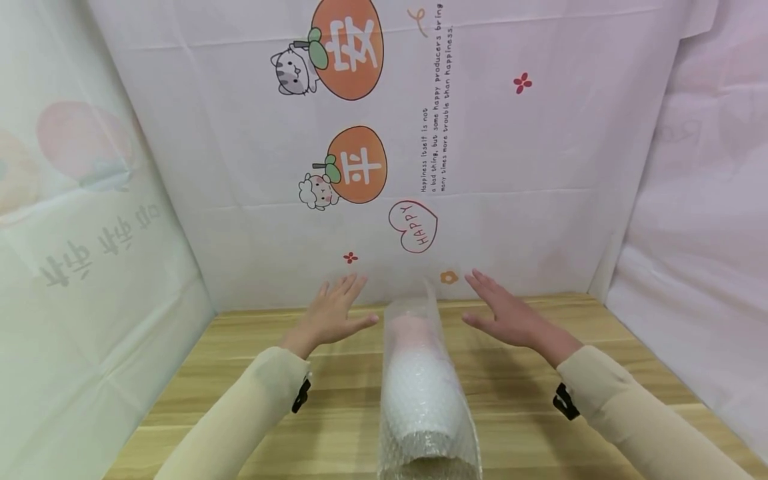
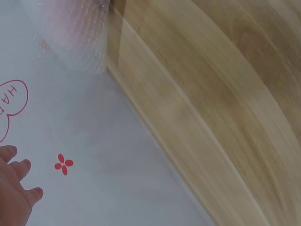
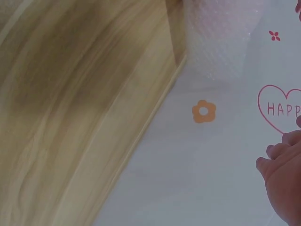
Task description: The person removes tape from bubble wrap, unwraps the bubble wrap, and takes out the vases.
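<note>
A white and pale pink object wrapped in clear bubble wrap (image 1: 423,393) lies lengthwise on the wooden tabletop, its loose wrap end towards me. What the wrapped object is cannot be made out. To its left my left hand (image 1: 333,313) hovers with fingers spread, touching nothing. On the other side my right hand (image 1: 507,313) is held the same way, fingers extended and thumb apart. Each wrist view catches the wrap's far end, as with the bubble wrap (image 2: 75,33) near the top left and the bubble wrap (image 3: 221,37) near the top right.
Behind the tabletop (image 1: 252,373) rises a white printed cloth (image 1: 510,167) with orange fruits, small animals and a heart. White cloth walls (image 1: 66,333) stand on the left and right sides. Black straps (image 1: 301,395) show at both wrists.
</note>
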The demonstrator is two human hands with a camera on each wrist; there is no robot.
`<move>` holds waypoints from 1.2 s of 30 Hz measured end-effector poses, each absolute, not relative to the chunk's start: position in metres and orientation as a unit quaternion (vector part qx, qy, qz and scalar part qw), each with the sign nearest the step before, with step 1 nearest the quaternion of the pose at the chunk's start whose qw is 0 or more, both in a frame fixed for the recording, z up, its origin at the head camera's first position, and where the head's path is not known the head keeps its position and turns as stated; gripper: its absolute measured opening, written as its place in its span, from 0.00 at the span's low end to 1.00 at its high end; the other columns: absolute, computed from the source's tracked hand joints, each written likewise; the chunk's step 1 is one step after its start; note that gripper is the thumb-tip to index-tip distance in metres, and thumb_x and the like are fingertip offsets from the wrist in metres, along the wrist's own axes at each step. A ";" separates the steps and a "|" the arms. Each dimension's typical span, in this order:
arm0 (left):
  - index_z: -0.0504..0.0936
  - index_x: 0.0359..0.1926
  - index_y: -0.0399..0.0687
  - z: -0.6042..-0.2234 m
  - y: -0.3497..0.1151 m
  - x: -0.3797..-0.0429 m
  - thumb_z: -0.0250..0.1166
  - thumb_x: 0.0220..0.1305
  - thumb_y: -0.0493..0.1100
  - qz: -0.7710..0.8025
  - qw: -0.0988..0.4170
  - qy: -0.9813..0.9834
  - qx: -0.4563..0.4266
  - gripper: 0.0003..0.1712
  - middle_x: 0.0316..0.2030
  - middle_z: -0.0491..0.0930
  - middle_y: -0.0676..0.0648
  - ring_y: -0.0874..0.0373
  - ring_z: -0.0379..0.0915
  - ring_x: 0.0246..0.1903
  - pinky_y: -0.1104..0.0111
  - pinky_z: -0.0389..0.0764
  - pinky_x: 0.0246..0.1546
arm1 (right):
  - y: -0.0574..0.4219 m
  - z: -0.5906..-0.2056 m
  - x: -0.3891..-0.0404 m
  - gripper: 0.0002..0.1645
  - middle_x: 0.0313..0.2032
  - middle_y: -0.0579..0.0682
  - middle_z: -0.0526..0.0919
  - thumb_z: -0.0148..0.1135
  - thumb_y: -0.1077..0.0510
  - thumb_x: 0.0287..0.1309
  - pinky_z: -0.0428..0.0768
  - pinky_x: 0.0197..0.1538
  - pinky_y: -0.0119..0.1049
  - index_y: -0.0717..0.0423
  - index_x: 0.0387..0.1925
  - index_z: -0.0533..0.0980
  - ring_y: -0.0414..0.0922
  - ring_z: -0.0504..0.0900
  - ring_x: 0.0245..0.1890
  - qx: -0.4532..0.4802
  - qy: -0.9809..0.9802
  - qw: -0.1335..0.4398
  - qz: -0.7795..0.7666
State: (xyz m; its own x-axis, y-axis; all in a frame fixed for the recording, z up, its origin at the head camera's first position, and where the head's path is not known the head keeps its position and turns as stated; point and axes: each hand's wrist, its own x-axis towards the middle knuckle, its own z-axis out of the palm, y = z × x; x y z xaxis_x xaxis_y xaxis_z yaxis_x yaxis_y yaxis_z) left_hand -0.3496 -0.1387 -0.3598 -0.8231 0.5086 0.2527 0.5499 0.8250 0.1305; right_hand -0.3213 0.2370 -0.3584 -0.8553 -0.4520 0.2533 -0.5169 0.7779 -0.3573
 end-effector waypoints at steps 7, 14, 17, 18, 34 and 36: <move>0.42 0.78 0.55 -0.366 -0.134 -0.338 0.52 0.64 0.71 -0.163 0.082 -0.945 -0.270 0.52 0.75 0.42 0.47 0.51 0.37 0.74 0.49 0.34 0.69 | 0.237 -0.372 -0.309 0.53 0.76 0.55 0.43 0.54 0.32 0.64 0.52 0.67 0.61 0.52 0.77 0.44 0.59 0.47 0.73 0.257 -0.935 0.070 0.232; 0.47 0.77 0.49 -0.375 -0.128 -0.325 0.52 0.65 0.70 -0.230 0.075 -0.928 -0.285 0.50 0.75 0.44 0.47 0.52 0.40 0.73 0.48 0.44 0.69 | 0.237 -0.380 -0.299 0.52 0.75 0.57 0.45 0.53 0.33 0.65 0.54 0.68 0.58 0.55 0.77 0.45 0.59 0.50 0.72 0.267 -0.931 0.074 0.240; 0.48 0.77 0.48 -0.379 -0.126 -0.320 0.53 0.65 0.70 -0.242 0.071 -0.922 -0.295 0.50 0.75 0.45 0.48 0.53 0.40 0.73 0.50 0.45 0.69 | 0.237 -0.381 -0.295 0.51 0.75 0.58 0.47 0.53 0.34 0.65 0.54 0.68 0.58 0.56 0.76 0.46 0.60 0.50 0.72 0.270 -0.928 0.077 0.243; 0.48 0.77 0.48 -0.380 -0.126 -0.318 0.53 0.65 0.69 -0.244 0.072 -0.920 -0.297 0.50 0.75 0.45 0.47 0.52 0.40 0.73 0.50 0.45 0.69 | 0.237 -0.382 -0.293 0.51 0.74 0.59 0.47 0.53 0.34 0.65 0.54 0.68 0.58 0.57 0.76 0.46 0.60 0.50 0.72 0.271 -0.928 0.079 0.243; 0.51 0.76 0.45 -0.403 -0.116 -0.294 0.58 0.65 0.65 -0.319 0.037 -0.911 -0.258 0.49 0.74 0.50 0.44 0.46 0.47 0.71 0.51 0.53 0.68 | 0.225 -0.392 -0.265 0.39 0.70 0.64 0.58 0.55 0.47 0.70 0.59 0.65 0.58 0.66 0.72 0.56 0.62 0.58 0.68 0.304 -0.900 0.092 0.298; 0.51 0.76 0.45 -0.405 -0.114 -0.292 0.59 0.64 0.65 -0.339 0.029 -0.907 -0.249 0.50 0.74 0.50 0.43 0.45 0.47 0.71 0.50 0.52 0.68 | 0.223 -0.393 -0.263 0.38 0.69 0.64 0.59 0.54 0.48 0.70 0.60 0.65 0.58 0.66 0.71 0.57 0.62 0.59 0.68 0.303 -0.897 0.087 0.309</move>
State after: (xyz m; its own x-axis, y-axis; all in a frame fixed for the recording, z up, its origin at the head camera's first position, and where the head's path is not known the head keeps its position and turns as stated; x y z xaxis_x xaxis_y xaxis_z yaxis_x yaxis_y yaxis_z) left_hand -0.2918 -0.1144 -0.4054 -0.8739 0.4329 0.2210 0.4717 0.6456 0.6006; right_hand -0.2630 0.2228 -0.3932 -0.8013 -0.4902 0.3431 -0.5974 0.6248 -0.5027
